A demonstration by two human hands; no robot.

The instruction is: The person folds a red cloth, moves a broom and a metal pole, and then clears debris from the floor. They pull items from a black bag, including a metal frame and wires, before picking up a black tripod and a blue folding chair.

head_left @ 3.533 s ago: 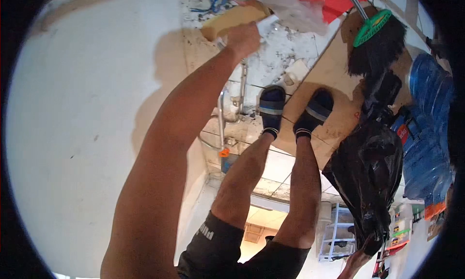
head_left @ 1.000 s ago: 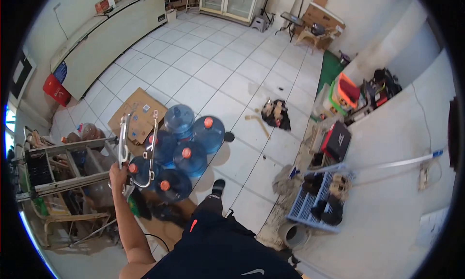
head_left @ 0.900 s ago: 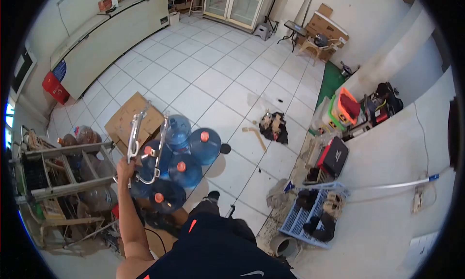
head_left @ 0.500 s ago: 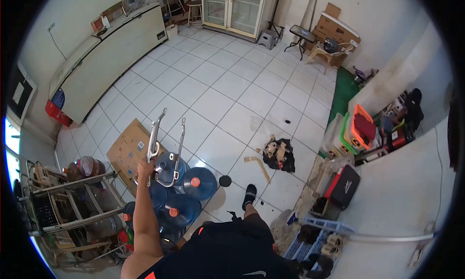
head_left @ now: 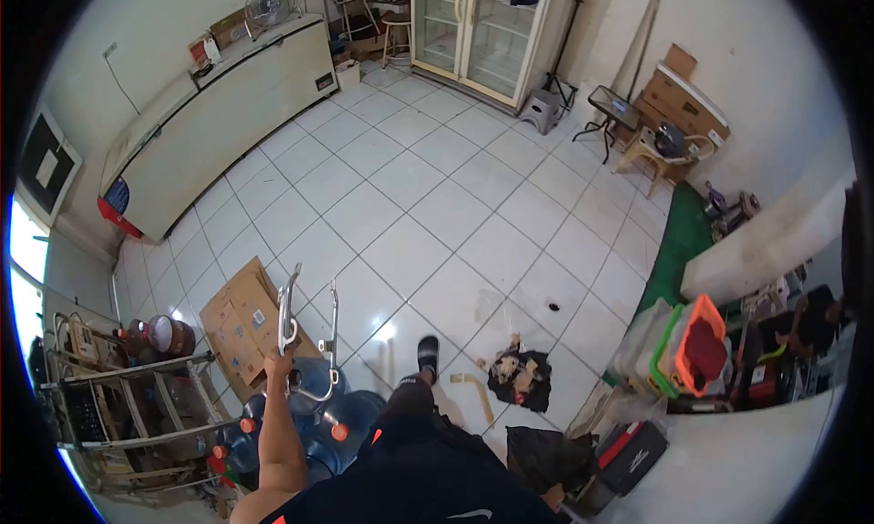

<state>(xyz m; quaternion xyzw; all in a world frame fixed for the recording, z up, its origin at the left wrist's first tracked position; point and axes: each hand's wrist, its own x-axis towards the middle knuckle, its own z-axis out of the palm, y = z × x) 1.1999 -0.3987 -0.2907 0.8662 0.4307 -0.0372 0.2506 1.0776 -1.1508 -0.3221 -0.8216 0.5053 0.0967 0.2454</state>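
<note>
My left hand (head_left: 279, 365), fingers closed, grips one arm of a silver U-shaped metal grab rail (head_left: 334, 333) with mounting tabs. Its two prongs point away from me, and the curved end hangs over the blue water gallons (head_left: 360, 417). Below the rail's left arm lies a flattened cardboard sheet (head_left: 238, 310). At the lower right, only a small part of my right hand (head_left: 553, 498) shows, beside a black plastic bag (head_left: 543, 453). Its fingers are hidden, so whether it grips the bag cannot be made out.
A metal ladder-like rack (head_left: 137, 392) stands left of the gallons. On the tiled floor lie a dark bag with scraps (head_left: 521, 378) and a tan strip (head_left: 481, 395). Plastic bins (head_left: 669, 351) and a black-and-red case (head_left: 630, 456) line the right side. A chest freezer (head_left: 232, 123) stands at back left.
The view has shifted forward, and the gallons now sit lower in it. My left hand still holds the rail. The black bag and part of my right hand have come into view at lower right.
</note>
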